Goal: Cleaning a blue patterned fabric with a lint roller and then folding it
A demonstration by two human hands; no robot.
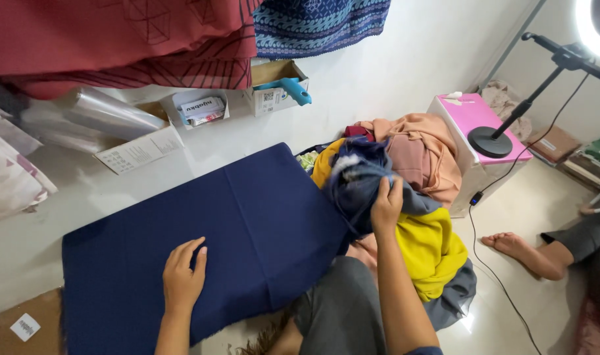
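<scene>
navy cloth [247, 217] flat under spread left hand [183, 276]; right hand [387, 205] pinching blue-grey garment [356, 177].

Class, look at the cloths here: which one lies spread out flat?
The navy blue cloth under the left hand. The yellow, peach and grey-blue ones are bunched in a pile.

A plain navy blue cloth [208, 230] lies spread flat. Just right of the cloth, a pile holds a dusty blue-grey garment [359, 181], a bright yellow garment [431, 250] and a peach-coloured one [422, 148]. Beyond the pile stands a pink-topped white box [474, 115]. Above the cloth hangs maroon fabric [116, 39] with thin dark line patterning.
</scene>
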